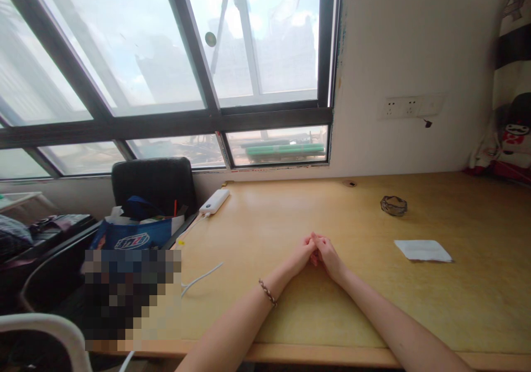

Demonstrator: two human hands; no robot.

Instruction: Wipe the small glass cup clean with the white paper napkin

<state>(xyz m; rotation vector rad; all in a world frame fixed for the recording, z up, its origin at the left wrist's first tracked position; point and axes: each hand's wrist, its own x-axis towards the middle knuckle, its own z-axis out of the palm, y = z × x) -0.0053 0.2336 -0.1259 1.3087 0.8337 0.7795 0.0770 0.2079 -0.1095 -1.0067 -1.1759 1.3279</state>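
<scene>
My left hand [305, 251] and my right hand [327, 255] are clasped together above the middle of the wooden table [269, 211]. Their fingers are closed around each other, and no object shows between them. A braided bracelet [267, 293] circles my left wrist. To the right of my hands lies a folded white paper or tissue [423, 250], apart from them. Behind it sits a dark glass bowl, perhaps an ashtray [394, 205]. Neither hand touches these things.
A white power bank [214, 202] with a cable lies at the table's far left edge. Another white cable end [203, 277] rests nearer. Left of the table stand a black chair [153, 184] and a blue bag [139, 231]. Wall sockets [400, 107] and a patterned curtain [514, 84] are on the right.
</scene>
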